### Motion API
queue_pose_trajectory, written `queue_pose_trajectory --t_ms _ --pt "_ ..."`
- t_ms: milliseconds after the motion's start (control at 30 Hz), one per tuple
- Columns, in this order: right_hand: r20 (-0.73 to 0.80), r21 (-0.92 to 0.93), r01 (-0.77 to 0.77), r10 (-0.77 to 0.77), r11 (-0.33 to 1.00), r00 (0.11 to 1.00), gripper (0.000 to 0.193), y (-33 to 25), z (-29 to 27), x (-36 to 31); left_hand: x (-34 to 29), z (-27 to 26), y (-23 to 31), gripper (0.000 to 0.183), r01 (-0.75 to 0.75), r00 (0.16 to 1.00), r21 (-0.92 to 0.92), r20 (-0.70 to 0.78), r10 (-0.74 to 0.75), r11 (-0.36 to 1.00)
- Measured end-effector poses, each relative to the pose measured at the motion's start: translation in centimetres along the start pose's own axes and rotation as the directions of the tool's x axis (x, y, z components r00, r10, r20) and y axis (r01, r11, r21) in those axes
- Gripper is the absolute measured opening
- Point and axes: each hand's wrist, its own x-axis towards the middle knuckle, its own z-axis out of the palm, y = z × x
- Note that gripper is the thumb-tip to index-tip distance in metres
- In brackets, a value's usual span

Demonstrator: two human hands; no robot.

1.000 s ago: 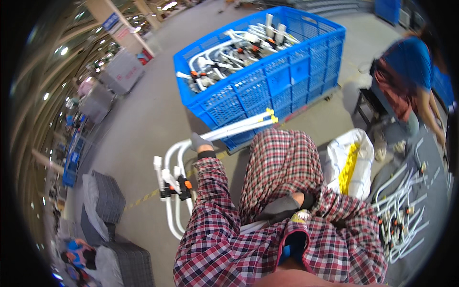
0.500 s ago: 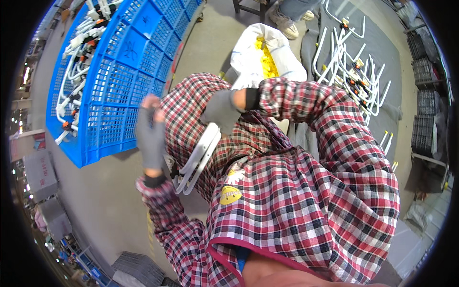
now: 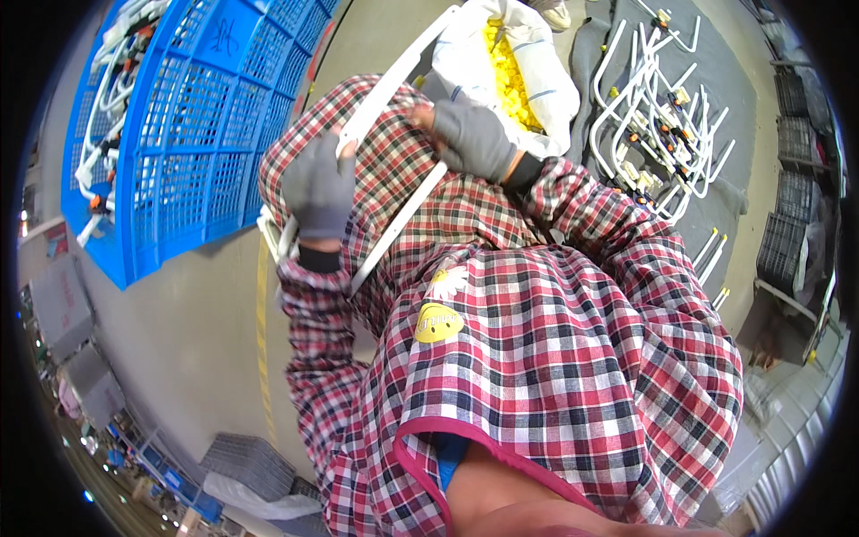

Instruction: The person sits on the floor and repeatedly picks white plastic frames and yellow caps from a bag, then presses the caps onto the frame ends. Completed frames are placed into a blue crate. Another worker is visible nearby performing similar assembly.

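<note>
Across my lap lies a long white bent tube frame [image 3: 380, 98], its upper end reaching the edge of the sack. My left hand [image 3: 319, 188], in a grey fingerless glove, is closed around the upper bar. My right hand [image 3: 474, 139], gloved alike, is curled over the end of the lower white bar [image 3: 398, 224], its fingertips pointing left. What lies under the right palm is hidden. Beside my left wrist, more white tube ends [image 3: 273, 234] show by my leg. Just beyond my right hand stands an open white sack [image 3: 553, 85] with small yellow pieces [image 3: 512, 85] in it.
A blue slatted crate [image 3: 192, 143] holding white tube parts stands at the left. At the right, several white bent tubes [image 3: 658, 125] are heaped on a grey cloth [image 3: 729, 98]. Grey crates [image 3: 792, 206] are stacked farther right. A person's shoe [image 3: 553, 13] shows behind the sack.
My left hand has moved from beside the crate onto the white bar. My right hand has shifted right and lower-wristed; the tube frame now stretches up across my lap toward the sack.
</note>
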Motion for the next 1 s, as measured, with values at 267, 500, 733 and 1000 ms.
queue_pose_trajectory --t_ms 267,500,733,1000 --pt "-0.086 0.201 -0.264 0.286 0.943 0.954 0.080 -0.5 -1.1 -5.7 -1.0 0.4 1.5 0.030 0.034 0.996 -0.042 0.085 -0.030 0.999" --pt "-0.047 0.099 -0.320 0.326 0.942 0.944 0.073 -2.7 -1.9 -3.3 0.8 1.0 4.4 0.069 0.197 0.977 0.212 0.040 -0.209 0.957" --pt "-0.119 0.244 -0.308 0.344 0.920 0.931 0.046 -0.4 -4.0 -3.3 0.6 1.9 6.0 0.062 0.124 0.991 0.086 0.034 -0.127 0.989" --pt "-0.060 0.435 -0.744 0.841 0.506 0.537 0.031 20.2 3.7 -12.0 3.4 -0.8 8.7 0.052 0.015 1.000 0.072 -0.025 -0.013 0.997"
